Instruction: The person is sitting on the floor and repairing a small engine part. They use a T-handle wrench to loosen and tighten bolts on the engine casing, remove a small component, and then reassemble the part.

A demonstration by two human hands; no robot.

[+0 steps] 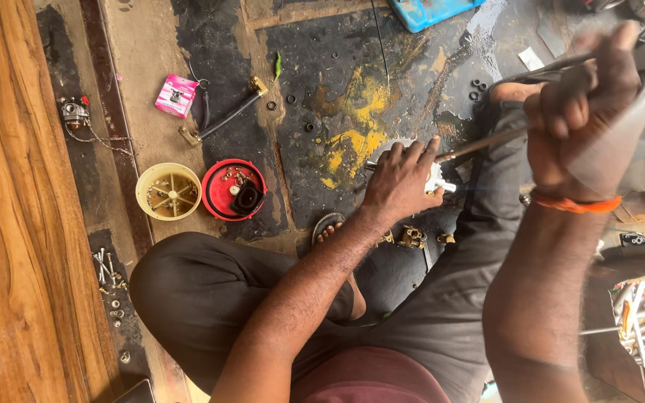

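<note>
A small white metal part (pixel 434 175) is pressed to the stained floor (pixel 337 89) by the left hand (pixel 401 183), fingers spread flat over it, between the person's knees. The right hand (pixel 580 104) is raised near the camera and blurred, clenched around the handle of a long metal tool (pixel 487 142) whose shaft slants down to the white part. An orange band (pixel 576 203) is worn on that wrist. To the left, 2 round lids are seen touching: a yellow one (pixel 168 192) and a red one (pixel 234 189), both holding small screws. A pink packet (pixel 177 95) lies farther back.
</note>
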